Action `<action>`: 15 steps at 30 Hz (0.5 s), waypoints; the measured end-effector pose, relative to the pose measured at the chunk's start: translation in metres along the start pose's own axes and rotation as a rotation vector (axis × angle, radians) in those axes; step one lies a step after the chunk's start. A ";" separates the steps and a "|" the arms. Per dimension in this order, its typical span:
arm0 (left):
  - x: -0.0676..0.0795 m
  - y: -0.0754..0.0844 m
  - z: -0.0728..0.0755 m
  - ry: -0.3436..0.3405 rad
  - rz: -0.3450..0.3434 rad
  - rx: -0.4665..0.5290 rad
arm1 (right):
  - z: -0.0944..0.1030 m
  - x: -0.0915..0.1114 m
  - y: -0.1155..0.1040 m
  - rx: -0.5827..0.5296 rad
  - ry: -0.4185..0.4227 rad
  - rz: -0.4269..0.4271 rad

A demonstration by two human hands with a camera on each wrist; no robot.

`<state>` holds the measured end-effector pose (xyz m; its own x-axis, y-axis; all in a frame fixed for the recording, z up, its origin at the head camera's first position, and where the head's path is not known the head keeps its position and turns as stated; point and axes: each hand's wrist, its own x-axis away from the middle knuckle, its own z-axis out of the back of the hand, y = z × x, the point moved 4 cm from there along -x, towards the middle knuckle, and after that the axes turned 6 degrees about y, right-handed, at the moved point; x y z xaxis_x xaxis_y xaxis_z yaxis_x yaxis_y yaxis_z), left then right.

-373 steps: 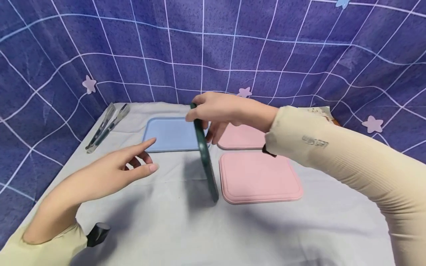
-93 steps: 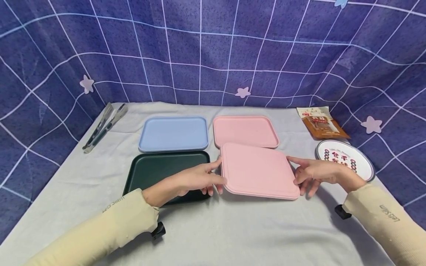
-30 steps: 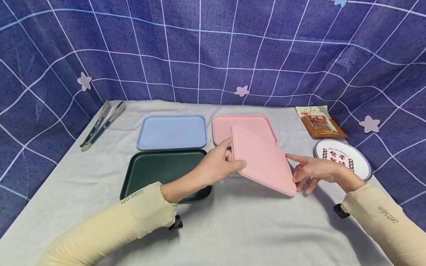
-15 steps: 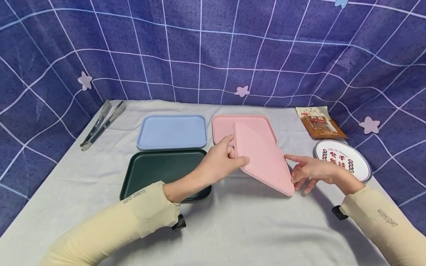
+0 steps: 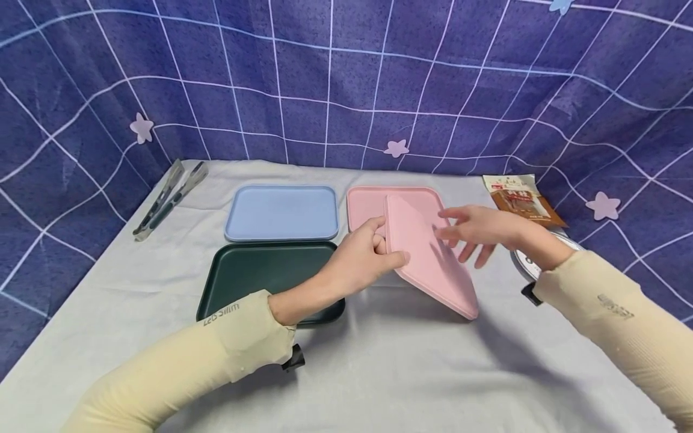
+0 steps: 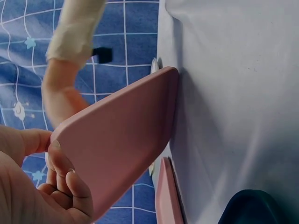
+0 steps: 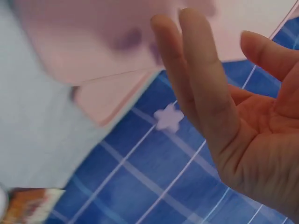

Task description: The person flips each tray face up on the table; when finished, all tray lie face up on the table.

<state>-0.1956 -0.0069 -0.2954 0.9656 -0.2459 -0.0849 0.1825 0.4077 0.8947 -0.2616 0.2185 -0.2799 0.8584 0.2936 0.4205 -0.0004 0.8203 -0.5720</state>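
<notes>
A pink tray [image 5: 430, 261] stands tilted above the white cloth, its lower right corner close to or touching the cloth. My left hand [image 5: 360, 258] pinches its left edge, thumb on the near face and fingers behind, as the left wrist view [image 6: 60, 182] also shows. Beside the tray's upper right edge hovers my right hand [image 5: 482, 231], fingers spread and holding nothing; their shadow falls on the pink surface in the right wrist view. Behind lies another pink tray [image 5: 360, 207], partly hidden by the held one. A dark green tray [image 5: 260, 273] lies partly under my left forearm.
A blue tray [image 5: 281, 211] lies behind the green one. Tongs [image 5: 170, 201] rest at the far left. At the back right are a brown food packet [image 5: 522, 201] and a white plate [image 5: 526, 264], partly covered by my right arm. A blue gridded curtain [image 5: 303, 84] hangs behind.
Earlier the green tray was set down at left. Both hands then held the pink tray; the left raised its left side. In the last half second my right hand let go and moved up and left.
</notes>
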 end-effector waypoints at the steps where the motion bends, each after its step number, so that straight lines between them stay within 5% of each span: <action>1: 0.000 0.000 -0.001 0.000 0.000 0.001 | 0.000 -0.001 -0.010 0.011 -0.005 -0.003; 8: -0.002 0.003 -0.003 0.007 -0.018 -0.001 | 0.002 -0.005 -0.065 0.041 -0.012 -0.023; 15: -0.002 0.010 -0.005 0.023 -0.044 -0.008 | 0.004 -0.009 -0.098 0.183 0.039 -0.030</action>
<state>-0.1950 0.0018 -0.2883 0.9606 -0.2437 -0.1336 0.2258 0.4040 0.8864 -0.2717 0.1372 -0.2245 0.8785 0.2517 0.4060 -0.0647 0.9048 -0.4209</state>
